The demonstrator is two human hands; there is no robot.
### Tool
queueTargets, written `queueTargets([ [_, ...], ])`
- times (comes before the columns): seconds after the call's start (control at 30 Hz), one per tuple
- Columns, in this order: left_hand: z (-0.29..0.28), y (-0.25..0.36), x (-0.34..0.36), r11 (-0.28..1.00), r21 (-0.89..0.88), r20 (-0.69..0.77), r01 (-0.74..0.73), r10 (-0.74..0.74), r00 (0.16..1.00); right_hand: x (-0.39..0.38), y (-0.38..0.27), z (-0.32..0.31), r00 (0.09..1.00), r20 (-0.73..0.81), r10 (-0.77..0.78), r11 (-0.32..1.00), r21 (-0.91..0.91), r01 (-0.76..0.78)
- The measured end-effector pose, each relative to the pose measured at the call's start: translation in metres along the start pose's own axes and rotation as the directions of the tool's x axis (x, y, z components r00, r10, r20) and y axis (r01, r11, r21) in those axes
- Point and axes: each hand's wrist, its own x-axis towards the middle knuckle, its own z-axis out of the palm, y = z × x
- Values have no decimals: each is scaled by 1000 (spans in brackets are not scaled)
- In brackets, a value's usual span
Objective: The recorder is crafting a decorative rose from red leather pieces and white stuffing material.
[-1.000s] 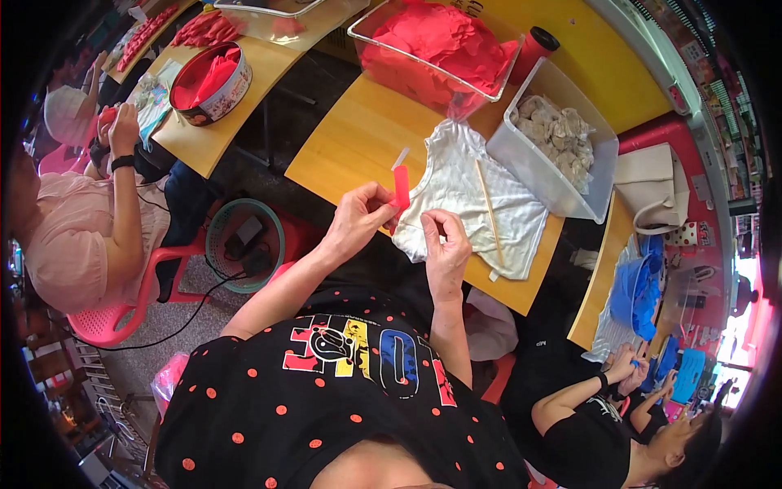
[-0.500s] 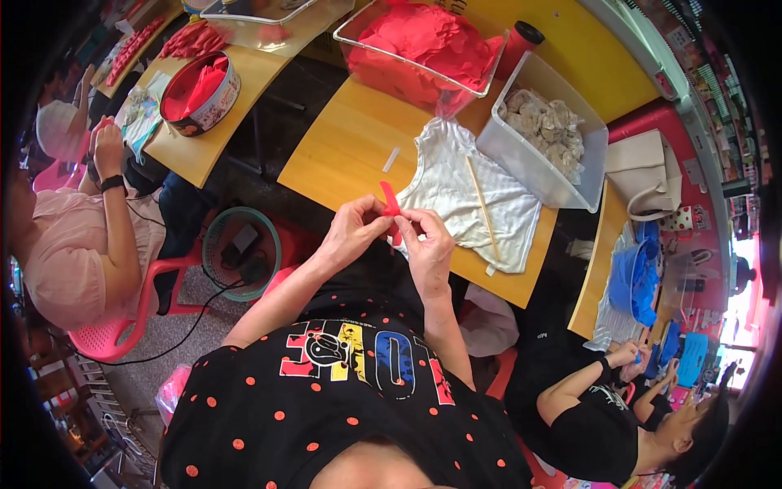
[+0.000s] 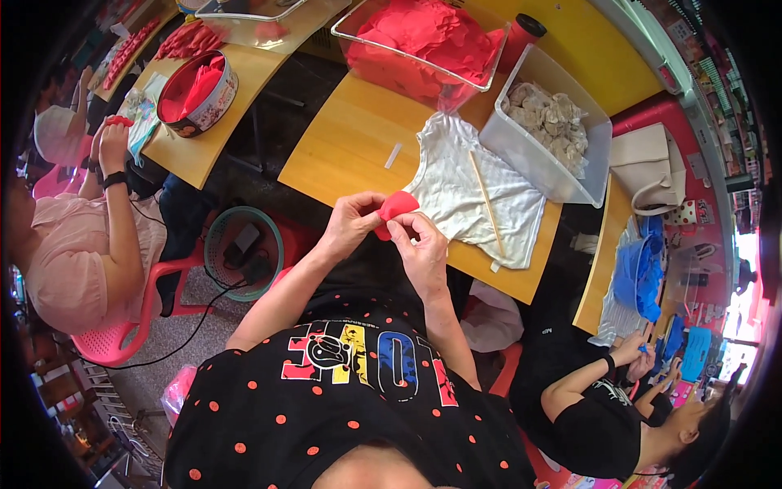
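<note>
Red is the colour of the small, thin piece (image 3: pixel 397 207) that is held in front of the body, between the 2 hands, near the edge of the desk (image 3: pixel 330 151). Its left side is clamped by the fingers of the left hand (image 3: pixel 352 226), which are brought together on it. Its lower right side is pinched by the fingers of the right hand (image 3: pixel 422 251). How the piece is pressed from behind cannot be told, because this part is hidden.

On the desk, just beyond the hands, a white garment (image 3: pixel 448 183) is spread with some wrinkles, and across it a thin wooden stick (image 3: pixel 486 204) is laid. To the left of the garment, a small white strip (image 3: pixel 393 156) is placed. Farther back, red pieces (image 3: pixel 423 37) are heaped in a clear box (image 3: pixel 415 62), and crumpled beige material (image 3: pixel 547 126) is contained in a translucent box (image 3: pixel 599 163).
</note>
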Motion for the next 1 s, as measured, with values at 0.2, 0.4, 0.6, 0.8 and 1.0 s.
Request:
queueTargets([
  [0.2,-7,16,3,890,425,79,-163,143,987,-2,5,4,997,-36,-74,995,-75,71],
  [0.4,1,-2,3,749,604,-8,-270,345,939,-2,15,17,996,-39,-80,992,-100,76],
  [0.6,-7,2,0,995,87,10,37,-38,999,-3,2,13,997,36,-63,998,28,62],
  [0.8,-11,8,6,991,128,199,-39,13,980,-2,8,7,993,114,-5,994,106,-7],
  [1.0,-10,6,5,965,248,111,-86,60,992,-4,6,9,994,107,30,991,123,-43],
])
